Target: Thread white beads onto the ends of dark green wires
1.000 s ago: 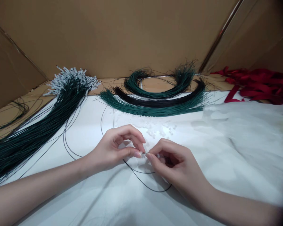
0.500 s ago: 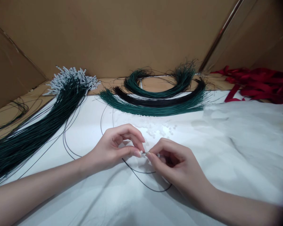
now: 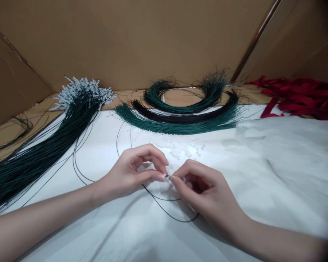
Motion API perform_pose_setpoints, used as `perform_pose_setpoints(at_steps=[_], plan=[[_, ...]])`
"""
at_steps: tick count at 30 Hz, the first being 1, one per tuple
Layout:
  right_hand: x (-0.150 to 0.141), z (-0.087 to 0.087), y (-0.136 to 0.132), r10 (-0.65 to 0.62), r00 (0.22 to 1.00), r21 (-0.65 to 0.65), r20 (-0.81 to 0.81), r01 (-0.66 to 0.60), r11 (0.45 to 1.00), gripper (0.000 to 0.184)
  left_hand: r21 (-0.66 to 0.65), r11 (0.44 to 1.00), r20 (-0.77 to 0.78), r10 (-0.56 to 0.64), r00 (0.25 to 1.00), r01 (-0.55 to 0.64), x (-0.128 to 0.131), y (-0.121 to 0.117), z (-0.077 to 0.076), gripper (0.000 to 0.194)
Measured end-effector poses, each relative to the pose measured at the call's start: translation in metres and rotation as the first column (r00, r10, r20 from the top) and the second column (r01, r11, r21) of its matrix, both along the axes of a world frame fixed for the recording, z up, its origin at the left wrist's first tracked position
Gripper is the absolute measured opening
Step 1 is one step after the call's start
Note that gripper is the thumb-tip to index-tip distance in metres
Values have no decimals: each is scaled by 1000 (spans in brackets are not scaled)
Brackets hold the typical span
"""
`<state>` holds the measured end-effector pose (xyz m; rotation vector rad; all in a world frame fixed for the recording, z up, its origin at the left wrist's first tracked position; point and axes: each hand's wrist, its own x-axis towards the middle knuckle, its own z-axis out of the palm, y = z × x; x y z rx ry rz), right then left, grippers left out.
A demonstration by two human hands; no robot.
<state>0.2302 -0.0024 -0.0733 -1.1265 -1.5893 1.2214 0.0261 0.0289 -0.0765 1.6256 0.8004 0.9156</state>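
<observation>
Between thumb and fingertips, my left hand (image 3: 139,169) pinches a small white bead (image 3: 164,176) at the end of a thin dark cord. My right hand (image 3: 200,185) is closed on that dark cord (image 3: 175,220), just to the right of the bead. From the hands the cord hangs down in loops over the white sheet. Another white bead (image 3: 184,179) shows by the right fingers, partly covered. Loose white beads (image 3: 177,147) lie scattered on the sheet beyond my hands.
At left lies a long bundle of dark green cords (image 3: 57,145) with white beaded ends (image 3: 82,91). Curved bundles of green cord (image 3: 177,127) and black cord (image 3: 180,118) rest at the back. Red ribbon (image 3: 306,96) is heaped at right. Cardboard walls (image 3: 139,43) surround the white sheet (image 3: 120,233).
Both hands stay almost in place. The bead and the left fingertips have shifted very slightly, nearer the right fingertips.
</observation>
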Motion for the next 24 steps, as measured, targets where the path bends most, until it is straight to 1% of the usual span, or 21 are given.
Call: perform_pose_setpoints(at_steps=[4, 6, 9, 17, 24], plan=[[0, 2, 0, 26, 999, 1, 28, -26, 1000, 17, 3, 1000, -1, 9, 1000, -9, 0, -1, 1, 18], [0, 2, 0, 13, 1000, -6, 22, -13, 1000, 17, 5, 1000, 2, 14, 1000, -14, 1, -1, 2, 18], [0, 1, 0, -4, 1000, 5, 2, 4, 1000, 17, 3, 1000, 3, 19, 1000, -19, 1, -2, 3, 18], [1, -4, 2, 9, 1000, 44, 14, -9, 999, 17, 3, 1000, -3, 21, 1000, -21, 1, -1, 4, 18], [0, 1, 1, 6, 1000, 20, 24, -6, 1000, 17, 13, 1000, -11, 24, 1000, -24, 2, -2, 5, 18]])
